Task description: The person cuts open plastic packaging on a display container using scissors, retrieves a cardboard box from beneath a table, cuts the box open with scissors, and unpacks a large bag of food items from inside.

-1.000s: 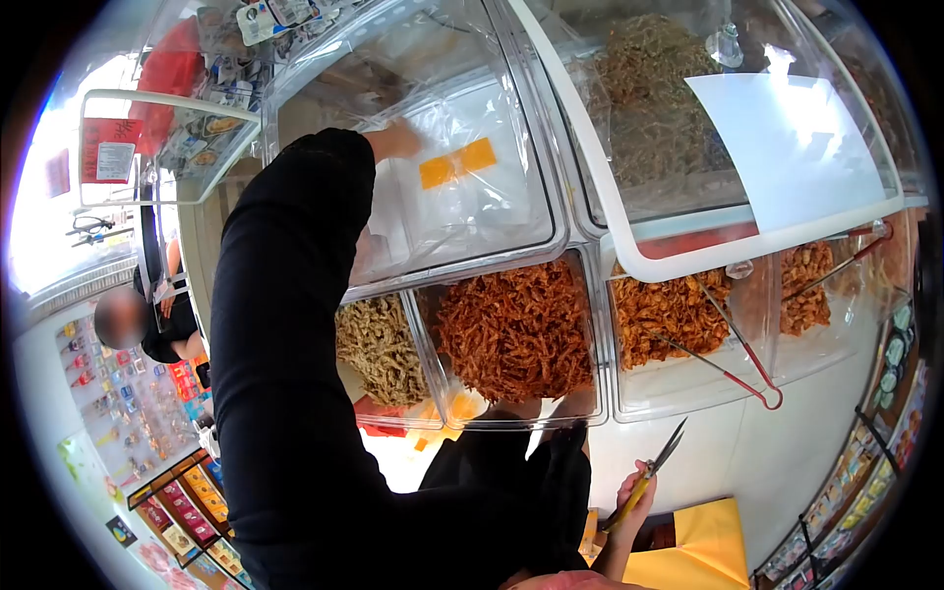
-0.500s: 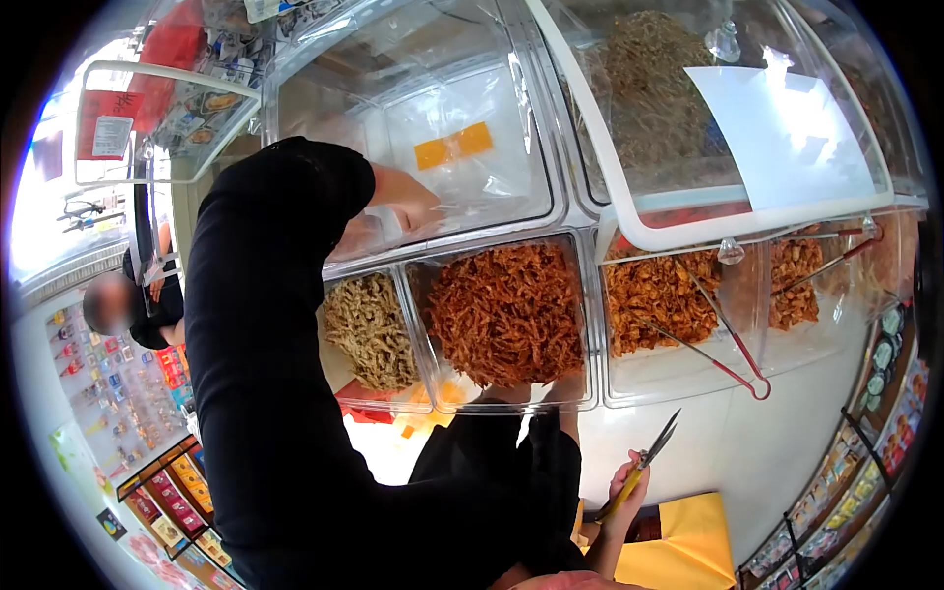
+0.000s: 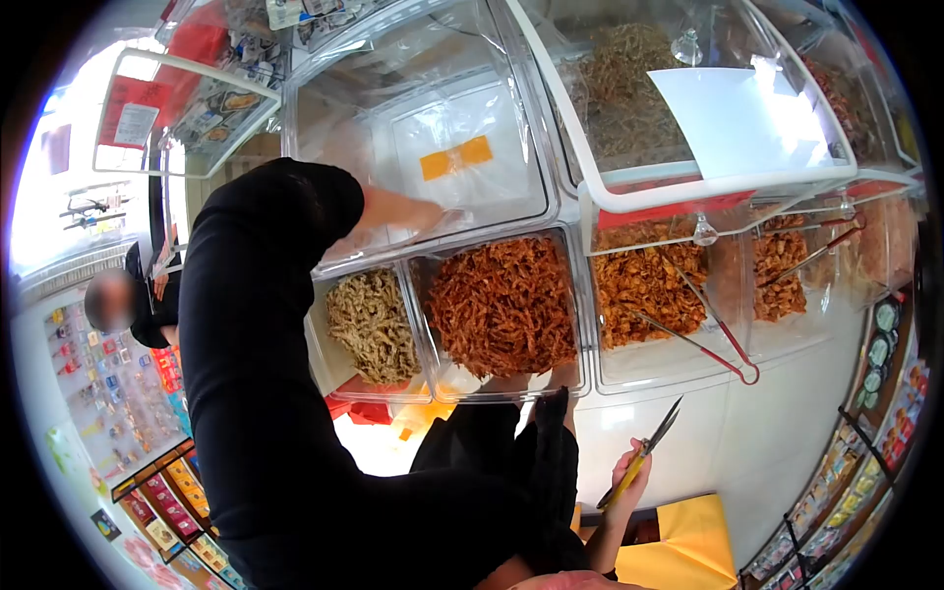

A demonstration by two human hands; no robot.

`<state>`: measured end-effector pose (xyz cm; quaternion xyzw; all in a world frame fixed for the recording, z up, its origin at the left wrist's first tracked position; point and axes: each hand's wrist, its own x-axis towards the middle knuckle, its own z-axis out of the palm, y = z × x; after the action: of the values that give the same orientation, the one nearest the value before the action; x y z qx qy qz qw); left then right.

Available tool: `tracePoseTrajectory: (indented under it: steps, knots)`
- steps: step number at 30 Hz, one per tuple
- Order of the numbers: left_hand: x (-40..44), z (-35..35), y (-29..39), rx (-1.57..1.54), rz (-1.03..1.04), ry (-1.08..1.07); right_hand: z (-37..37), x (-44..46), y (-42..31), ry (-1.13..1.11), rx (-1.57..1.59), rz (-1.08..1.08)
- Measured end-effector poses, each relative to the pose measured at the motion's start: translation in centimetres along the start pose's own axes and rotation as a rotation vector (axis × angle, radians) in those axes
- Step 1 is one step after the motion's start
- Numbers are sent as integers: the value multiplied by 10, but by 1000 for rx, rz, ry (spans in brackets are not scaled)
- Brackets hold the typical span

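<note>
Reddish-brown dried pieces (image 3: 503, 310) in clear bin (image 3: 582, 339)

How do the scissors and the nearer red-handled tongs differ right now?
Hold: the scissors are gripped in the right hand; the tongs have no hand on them and reach over the orange-brown food.
Handles: scissors yellow, tongs red.
Spread: the scissors' blades lie close together; the tongs' arms are splayed wide.
Shared: both have two arms with metal working ends.
</note>
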<state>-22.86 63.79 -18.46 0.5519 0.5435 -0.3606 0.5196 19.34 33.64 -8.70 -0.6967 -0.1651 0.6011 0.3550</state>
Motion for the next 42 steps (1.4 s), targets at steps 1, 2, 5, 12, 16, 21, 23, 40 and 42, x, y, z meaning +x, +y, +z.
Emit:
tracePoseTrajectory:
  steps: [1, 2, 5, 12, 16, 21, 23, 40, 42]
  knots:
    - [-1, -2, 3, -21, 58, 47, -2, -2, -2, -2, -6, -9]
    - [-1, -7, 9, -48, 118, 84, -4, -1, -1, -10, -8, -62]
    - [-39, -16, 41, -382, 338, 138, -8, -7, -7, -12, -16, -105]
    - [-88, -11, 91, -587, 363, 61, -7, -18, -34, -123, -126, -330]
    - [-128, -19, 116, -327, 299, 22, -18, -14, -39, -210, -52, -358]
    - [-151, -8, 113, -507, 463, 594, -30, -3, -72, -224, -504, -562]
    - [-180, 2, 114, -465, 476, 617, -14, -11, -111, -187, -905, -707]
    - [-158, 63, 105, -11, 297, 1139, 195, 44, -289, -228, -2078, -1692]
    - [-155, 63, 104, -20, 314, 1151, 199, 42, -292, -272, -2117, -1643]
